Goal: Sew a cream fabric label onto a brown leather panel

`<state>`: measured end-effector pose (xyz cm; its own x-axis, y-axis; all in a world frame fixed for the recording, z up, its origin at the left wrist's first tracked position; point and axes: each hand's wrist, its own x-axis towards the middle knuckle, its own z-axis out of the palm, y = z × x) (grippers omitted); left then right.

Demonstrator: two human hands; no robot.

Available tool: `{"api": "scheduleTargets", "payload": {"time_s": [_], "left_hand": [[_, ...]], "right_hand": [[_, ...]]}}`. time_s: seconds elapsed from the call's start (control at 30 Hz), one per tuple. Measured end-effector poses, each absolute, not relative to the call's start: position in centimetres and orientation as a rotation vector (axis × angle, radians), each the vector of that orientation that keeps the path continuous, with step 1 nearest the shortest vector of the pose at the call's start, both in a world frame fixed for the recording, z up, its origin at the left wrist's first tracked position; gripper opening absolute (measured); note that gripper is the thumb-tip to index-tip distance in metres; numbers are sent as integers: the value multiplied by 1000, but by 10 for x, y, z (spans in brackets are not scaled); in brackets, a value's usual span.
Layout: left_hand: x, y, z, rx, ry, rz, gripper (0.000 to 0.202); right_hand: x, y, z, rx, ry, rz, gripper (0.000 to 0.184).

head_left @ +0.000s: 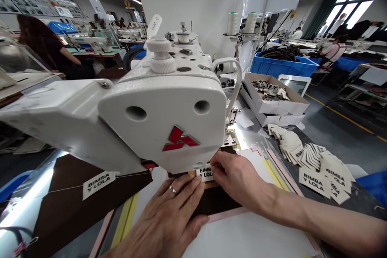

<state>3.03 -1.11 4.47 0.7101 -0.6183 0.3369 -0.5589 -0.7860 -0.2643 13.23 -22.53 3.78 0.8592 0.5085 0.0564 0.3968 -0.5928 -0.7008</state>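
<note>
A white sewing machine head [163,109] with a red emblem fills the middle of the view. Under its front edge lies a white cloth label [206,171] printed "BIMBA Y LOLA", on a dark brown fabric piece [216,203]. My left hand [169,219], with a ring on one finger, lies flat on the brown fabric, fingertips beside the label. My right hand [238,179] comes in from the right and pinches the label's right edge with its fingertips. The needle area is hidden by the machine head.
A second brown piece [69,205] with a sewn label [98,184] lies at left. Loose labels [317,165] are heaped at right. Behind them stand open white boxes [273,98] and a blue bin [281,65]. Other people sit at machines far left and far right.
</note>
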Motion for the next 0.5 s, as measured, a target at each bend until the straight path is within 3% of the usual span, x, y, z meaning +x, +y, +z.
{"api": "scheduleTargets", "payload": {"time_s": [0.23,0.5], "left_hand": [[29,-13,40,-2799,942,-644,48],[30,6,35,-2864,972,-685,40]], "right_hand": [[129,-240,27,-2364,-1158,-233,19],[135,-247,23,-2276,-1139,-195,14]]}}
